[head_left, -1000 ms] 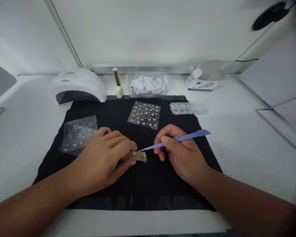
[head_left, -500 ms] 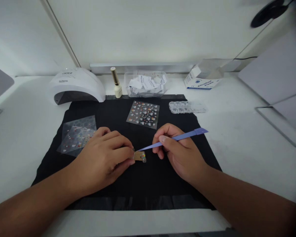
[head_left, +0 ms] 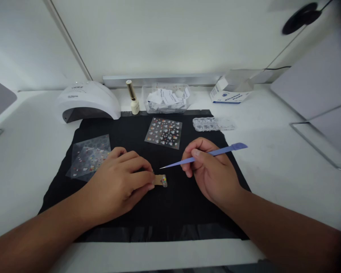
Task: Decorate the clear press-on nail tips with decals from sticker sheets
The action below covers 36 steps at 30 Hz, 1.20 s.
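Between the fingertips of my left hand (head_left: 125, 182) is a small tan strip (head_left: 158, 179), and its left part is hidden by the fingers. At the strip's right end sits a shiny decorated nail tip (head_left: 164, 181) with small coloured spots. My right hand (head_left: 213, 170) pinches slim purple tweezers (head_left: 218, 151) like a pen. Their point is up and to the right of my left fingertips, apart from the strip. Clear sticker sheets (head_left: 88, 157) lie just beyond my left hand, partly overlapping. Farther back is another sticker sheet (head_left: 164, 132) with white figures.
A black mat (head_left: 170, 212) covers the middle of the white table. Along the back stand a white nail lamp (head_left: 88, 99), a polish bottle (head_left: 135, 106), a clear box of packets (head_left: 166, 108) and an alcohol pad box (head_left: 231, 96). A clear plastic case (head_left: 213, 124) lies at the mat's right edge.
My right hand has drawn the tweezers up and to the right, so their point has left the strip. My left hand keeps its hold. The view has shifted slightly.
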{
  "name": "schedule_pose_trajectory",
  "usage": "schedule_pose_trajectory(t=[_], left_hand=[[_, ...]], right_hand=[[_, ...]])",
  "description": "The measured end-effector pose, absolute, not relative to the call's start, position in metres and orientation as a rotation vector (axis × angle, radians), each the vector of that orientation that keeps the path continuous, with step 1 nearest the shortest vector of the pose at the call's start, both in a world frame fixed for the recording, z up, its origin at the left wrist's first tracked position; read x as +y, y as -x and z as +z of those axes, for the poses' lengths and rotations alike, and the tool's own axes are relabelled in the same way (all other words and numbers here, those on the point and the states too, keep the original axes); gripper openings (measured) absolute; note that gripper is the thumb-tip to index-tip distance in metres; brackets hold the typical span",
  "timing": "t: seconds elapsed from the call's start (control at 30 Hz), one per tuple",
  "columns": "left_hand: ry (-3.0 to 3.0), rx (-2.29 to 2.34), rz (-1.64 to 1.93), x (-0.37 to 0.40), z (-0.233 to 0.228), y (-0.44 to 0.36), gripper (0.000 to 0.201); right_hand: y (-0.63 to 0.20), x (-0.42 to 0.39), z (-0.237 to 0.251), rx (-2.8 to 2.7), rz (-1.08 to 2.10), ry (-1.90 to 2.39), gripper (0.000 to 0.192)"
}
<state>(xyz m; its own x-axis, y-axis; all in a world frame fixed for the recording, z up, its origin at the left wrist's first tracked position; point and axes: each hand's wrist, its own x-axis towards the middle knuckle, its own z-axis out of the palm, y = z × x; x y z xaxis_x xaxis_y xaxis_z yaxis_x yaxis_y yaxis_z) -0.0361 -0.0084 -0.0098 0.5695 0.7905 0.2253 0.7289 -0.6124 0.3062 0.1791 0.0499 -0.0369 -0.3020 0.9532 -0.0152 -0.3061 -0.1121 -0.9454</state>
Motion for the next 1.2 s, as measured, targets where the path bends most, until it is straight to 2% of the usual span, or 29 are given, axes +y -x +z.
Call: schedule_pose_trajectory(t=[0.2, 0.87, 1.2], left_hand=[[-2.738, 1.263, 0.513, -0.0089, -0.0079, 0.0348, 0.015], [-2.590, 1.240, 0.649, -0.0075, -0.0104, 0.0370, 0.003], [-2.548, 1.243, 0.707, -0.0067, -0.0119, 0.0367, 0.006]], right_hand=[[-0.1772, 0.0512, -0.0360, -1.119, 1.612, 0.851, 0.006], [-0.1785, 0.0511, -0.0350, -1.143, 1.646, 0.848, 0.007], [-0.1775, 0.0513, -0.0354, -1.130, 1.641, 0.870, 0.006]])
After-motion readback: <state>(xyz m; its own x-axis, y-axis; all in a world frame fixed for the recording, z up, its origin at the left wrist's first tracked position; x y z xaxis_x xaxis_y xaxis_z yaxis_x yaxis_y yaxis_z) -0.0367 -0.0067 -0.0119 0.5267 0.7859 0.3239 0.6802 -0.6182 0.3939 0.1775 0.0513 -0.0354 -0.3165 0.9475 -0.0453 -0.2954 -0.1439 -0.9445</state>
